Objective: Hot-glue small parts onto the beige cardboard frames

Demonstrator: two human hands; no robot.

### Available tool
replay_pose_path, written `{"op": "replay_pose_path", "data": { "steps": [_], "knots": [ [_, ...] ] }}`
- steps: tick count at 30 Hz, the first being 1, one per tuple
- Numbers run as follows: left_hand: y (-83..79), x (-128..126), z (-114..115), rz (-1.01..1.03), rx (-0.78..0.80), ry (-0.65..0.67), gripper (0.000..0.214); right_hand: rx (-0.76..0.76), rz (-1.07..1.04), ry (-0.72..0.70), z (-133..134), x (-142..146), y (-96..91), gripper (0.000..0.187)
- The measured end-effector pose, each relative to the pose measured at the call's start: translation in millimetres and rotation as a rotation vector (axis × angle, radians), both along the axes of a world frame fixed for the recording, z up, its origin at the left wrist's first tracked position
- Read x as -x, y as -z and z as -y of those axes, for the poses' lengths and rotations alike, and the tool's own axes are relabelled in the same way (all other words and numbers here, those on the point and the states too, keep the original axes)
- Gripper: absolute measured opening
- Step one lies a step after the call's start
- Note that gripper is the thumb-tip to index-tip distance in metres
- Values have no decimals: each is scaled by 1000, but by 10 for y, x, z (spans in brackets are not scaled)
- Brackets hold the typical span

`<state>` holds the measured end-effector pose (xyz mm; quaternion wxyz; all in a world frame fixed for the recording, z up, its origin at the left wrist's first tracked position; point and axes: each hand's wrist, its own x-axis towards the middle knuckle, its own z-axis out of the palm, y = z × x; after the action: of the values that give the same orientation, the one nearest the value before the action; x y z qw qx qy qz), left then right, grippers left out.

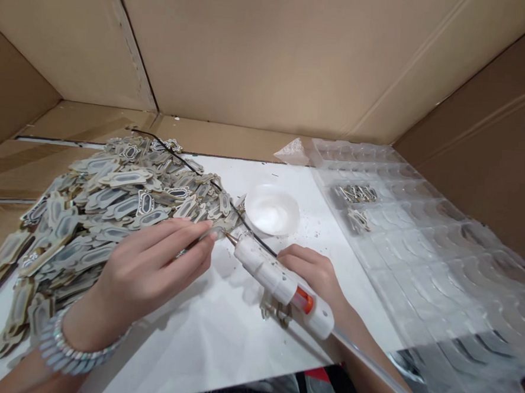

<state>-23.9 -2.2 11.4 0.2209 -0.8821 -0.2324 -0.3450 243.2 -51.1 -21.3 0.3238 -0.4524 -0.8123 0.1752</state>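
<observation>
My left hand [154, 267], with a beaded bracelet at the wrist, pinches a small flat grey plate [210, 233] between its fingertips. In my right hand [313, 271] is a white hot glue gun [279, 280] with an orange-red part on its body. The gun's metal nozzle points left and is at the edge of the plate; whether they touch, I cannot tell. Left of and under my left hand spreads a big heap of similar flat, frame-shaped plates [125, 179], some with white ornate outlines. Several small metal pieces [275, 310] lie below the glue gun, partly hidden by it.
A white round dish [273, 209] stands beyond the glue gun. A black cord [180, 159] crosses the heap. At the right, clear plastic trays [420, 242] hold small metal pieces [358, 194]. A small clear bag [293, 152] lies at the back. Cardboard walls [271, 55] surround the white work surface.
</observation>
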Motion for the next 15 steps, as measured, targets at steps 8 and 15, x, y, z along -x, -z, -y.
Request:
{"op": "replay_pose_path", "data": {
  "steps": [8, 15],
  "knots": [
    [21, 22, 13, 17, 26, -12, 26, 18, -8, 16, -2, -3, 1, 13],
    [21, 38, -3, 133, 151, -18, 30, 17, -15, 40, -10, 9, -34, 18]
  ]
}}
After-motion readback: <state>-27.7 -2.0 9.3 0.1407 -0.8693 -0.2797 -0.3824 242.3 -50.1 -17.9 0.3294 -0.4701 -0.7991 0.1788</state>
